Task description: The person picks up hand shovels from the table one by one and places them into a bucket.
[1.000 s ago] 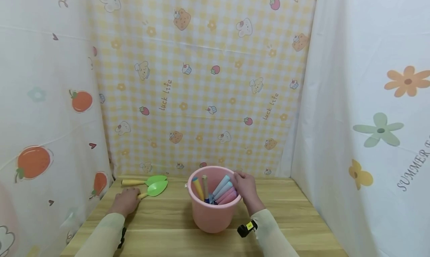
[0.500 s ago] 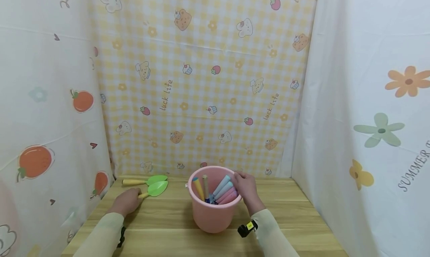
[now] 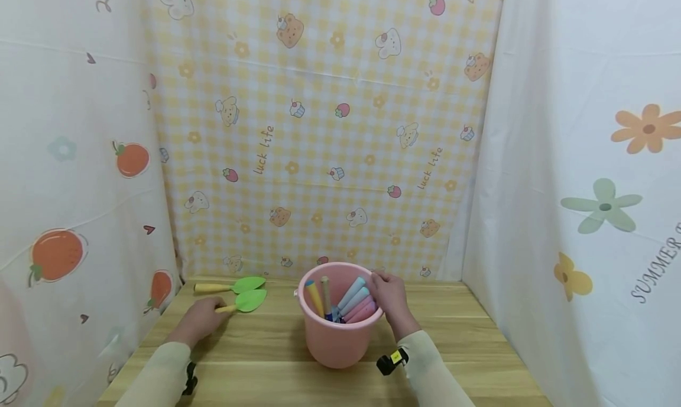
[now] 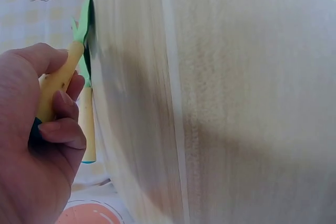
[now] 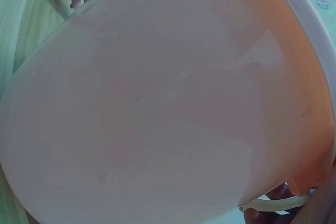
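Note:
My left hand [image 3: 198,320] holds a small hand trowel [image 3: 250,301] by its yellow handle. In the left wrist view, thumb and fingers wrap round that handle [image 4: 65,74], and the green blade points away from the hand. A second green trowel [image 3: 249,285] lies just behind it on the table. At the centre stands a pink bucket [image 3: 338,343], upright. My right hand [image 3: 391,300] grips the bucket's right rim. In the right wrist view the bucket's wall fills most of the picture, with fingers by its white carrying handle [image 5: 278,204] at the lower right.
Inside the bucket are several handled items, among them a yellow handle [image 3: 314,297], a wooden one [image 3: 326,299], pale blue ones [image 3: 352,294] and pink ones [image 3: 362,310]. Patterned cloth [image 3: 319,158] hangs behind the wooden table [image 3: 441,348] and along both sides.
The front trowel has shifted slightly in my left hand's grip, its handle end moving a little up and right. The right hand and the bucket hold still.

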### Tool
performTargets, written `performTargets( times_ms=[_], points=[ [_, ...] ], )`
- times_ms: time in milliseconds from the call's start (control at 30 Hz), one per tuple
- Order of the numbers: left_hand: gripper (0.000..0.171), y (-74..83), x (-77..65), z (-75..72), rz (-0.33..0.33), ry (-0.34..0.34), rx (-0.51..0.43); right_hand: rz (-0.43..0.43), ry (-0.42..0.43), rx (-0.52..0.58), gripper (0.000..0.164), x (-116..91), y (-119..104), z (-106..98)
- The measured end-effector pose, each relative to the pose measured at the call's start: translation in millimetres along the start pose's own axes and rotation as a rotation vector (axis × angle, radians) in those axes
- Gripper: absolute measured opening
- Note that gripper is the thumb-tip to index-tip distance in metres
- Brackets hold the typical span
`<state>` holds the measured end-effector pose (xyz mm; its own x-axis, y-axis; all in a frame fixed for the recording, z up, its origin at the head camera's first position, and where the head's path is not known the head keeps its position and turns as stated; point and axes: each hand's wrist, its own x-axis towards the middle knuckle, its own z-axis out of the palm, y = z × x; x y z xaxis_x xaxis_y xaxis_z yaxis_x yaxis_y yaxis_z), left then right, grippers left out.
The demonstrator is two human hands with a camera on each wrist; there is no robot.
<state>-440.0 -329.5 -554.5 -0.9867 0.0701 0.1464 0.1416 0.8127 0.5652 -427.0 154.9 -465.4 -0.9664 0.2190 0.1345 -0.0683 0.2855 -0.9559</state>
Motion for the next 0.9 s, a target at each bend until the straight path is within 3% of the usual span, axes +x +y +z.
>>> performTargets(
  times_ms=[267, 467, 900],
  points=[
    [0.016, -1.5, -3.4, -2.1, -0.009, 0.023, -0.035, -0.018, 0.006, -0.003, 0.039, 1, 1, 1],
    [0.014, 2.3, -5.3, -5.4, -0.050, -0.002, -0.125, -0.021, 0.008, -0.012, 0.037, 1, 1, 0],
    [0.034, 24.9, -6.5, -22.6, 0.021, 0.017, -0.166, -0.041, 0.009, -0.015, 0.034, 1, 2, 0]
  ],
)
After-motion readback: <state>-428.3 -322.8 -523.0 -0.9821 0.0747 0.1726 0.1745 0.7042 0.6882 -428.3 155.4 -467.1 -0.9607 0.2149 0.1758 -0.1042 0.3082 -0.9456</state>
